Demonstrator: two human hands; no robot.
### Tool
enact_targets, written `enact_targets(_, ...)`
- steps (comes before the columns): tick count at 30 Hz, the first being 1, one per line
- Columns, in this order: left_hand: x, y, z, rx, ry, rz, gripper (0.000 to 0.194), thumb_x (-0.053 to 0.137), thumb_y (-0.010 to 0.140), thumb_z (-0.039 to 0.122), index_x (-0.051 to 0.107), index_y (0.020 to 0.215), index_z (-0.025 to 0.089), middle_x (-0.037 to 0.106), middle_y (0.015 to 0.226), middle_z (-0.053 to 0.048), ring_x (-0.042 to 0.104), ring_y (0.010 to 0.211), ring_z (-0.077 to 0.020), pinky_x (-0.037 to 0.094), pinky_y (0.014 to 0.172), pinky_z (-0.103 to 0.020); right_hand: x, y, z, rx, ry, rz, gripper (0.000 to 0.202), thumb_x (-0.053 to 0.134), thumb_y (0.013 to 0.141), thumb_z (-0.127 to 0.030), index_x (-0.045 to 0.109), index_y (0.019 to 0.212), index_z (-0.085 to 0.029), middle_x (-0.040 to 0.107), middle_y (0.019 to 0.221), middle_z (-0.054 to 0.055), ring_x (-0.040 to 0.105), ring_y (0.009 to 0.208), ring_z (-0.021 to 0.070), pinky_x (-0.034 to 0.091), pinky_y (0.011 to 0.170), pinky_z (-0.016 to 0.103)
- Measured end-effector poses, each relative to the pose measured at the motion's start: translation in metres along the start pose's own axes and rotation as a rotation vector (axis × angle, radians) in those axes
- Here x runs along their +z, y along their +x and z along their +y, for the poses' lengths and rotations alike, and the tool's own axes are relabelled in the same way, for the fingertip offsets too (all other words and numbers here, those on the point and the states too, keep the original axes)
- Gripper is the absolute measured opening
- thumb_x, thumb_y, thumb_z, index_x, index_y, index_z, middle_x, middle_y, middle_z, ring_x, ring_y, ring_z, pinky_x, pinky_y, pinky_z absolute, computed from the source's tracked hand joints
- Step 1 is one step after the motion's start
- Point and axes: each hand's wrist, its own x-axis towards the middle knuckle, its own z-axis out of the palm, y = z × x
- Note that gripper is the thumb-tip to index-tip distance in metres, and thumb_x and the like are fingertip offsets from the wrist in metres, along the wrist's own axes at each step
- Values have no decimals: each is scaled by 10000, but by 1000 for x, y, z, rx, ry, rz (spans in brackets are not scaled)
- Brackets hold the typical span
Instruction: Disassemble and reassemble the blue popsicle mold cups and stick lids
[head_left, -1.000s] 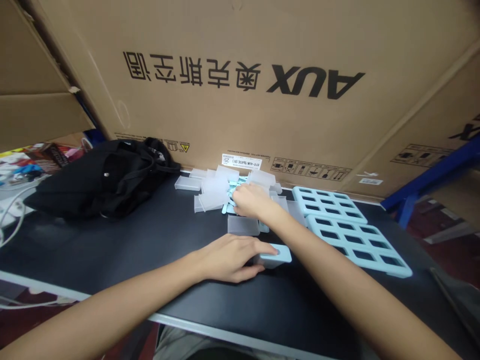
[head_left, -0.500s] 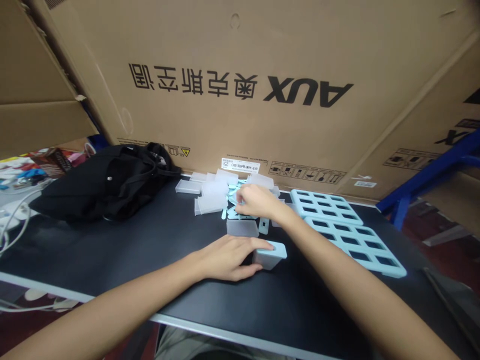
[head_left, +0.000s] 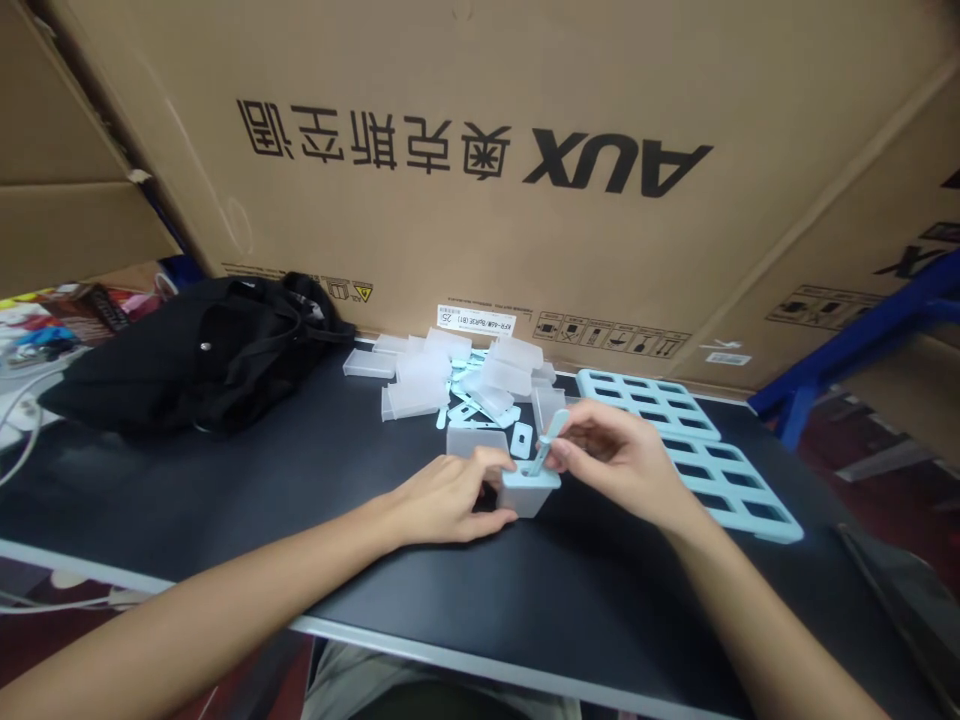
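Observation:
My left hand (head_left: 465,500) grips a translucent mould cup (head_left: 526,500) from its left side; the cup stands upright on the black table and has a light blue lid (head_left: 541,481) on top. Between thumb and fingers, my right hand (head_left: 611,455) holds a light blue stick (head_left: 553,436), tilted, with its lower end at the lid's slot. Behind the cup, a pile of translucent cups (head_left: 420,380) lies with several light blue sticks (head_left: 466,408). A loose blue lid (head_left: 522,440) rests just behind the held cup.
Two light blue frames with rectangular openings (head_left: 765,492) lie on the right. A black bag (head_left: 202,350) sits at the left of the table (head_left: 300,500). A large cardboard box (head_left: 450,230) stands behind, and a blue metal bar (head_left: 847,345) is at the right.
My right hand has moved from the pile toward me to the held cup, now bringing a blue stick. My left hand keeps its grip on the cup. The view has shifted slightly.

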Motion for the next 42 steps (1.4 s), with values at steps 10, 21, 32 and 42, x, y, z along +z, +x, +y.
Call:
enact_targets(10, -5, 34, 6, 130, 44, 350, 538, 626, 921, 294, 265, 1314, 231, 666, 1051, -48, 692, 712, -147, 548, 612, -282, 14, -11, -14, -276, -677, 240, 143, 499, 961, -209, 546, 1094, -233, 645, 1063, 96, 620, 981, 218, 508, 851, 373)
enact_targets(21, 5, 142, 21, 86, 15, 308, 689, 580, 942, 275, 185, 1496, 167, 511, 1431, -199, 546, 1308, -318, 513, 1016, -474, -61, 31, 48, 242, -829, 554, 668, 642, 780, -460, 396, 1322, -157, 678, 881, 82, 636, 704, 240, 494, 713, 377)
enact_targets(32, 46, 81, 34, 290, 375, -161, 325, 463, 989, 339, 569, 1222, 140, 556, 1416, -141, 460, 1367, -303, 385, 1116, -441, -105, 48, 136, 327, -968, 632, 675, 606, 770, -499, 415, 1314, -148, 633, 1039, 149, 615, 889, 299, 484, 814, 423)
enact_targets(42, 50, 93, 25, 248, 484, -135, 421, 433, 981, 428, 553, 1239, 118, 480, 1473, -226, 397, 1422, -365, 272, 1169, -521, -100, 52, 137, 376, -1012, 588, 549, 594, 776, -504, 438, 1181, -168, 601, 955, 116, 589, 849, 289, 479, 765, 412)
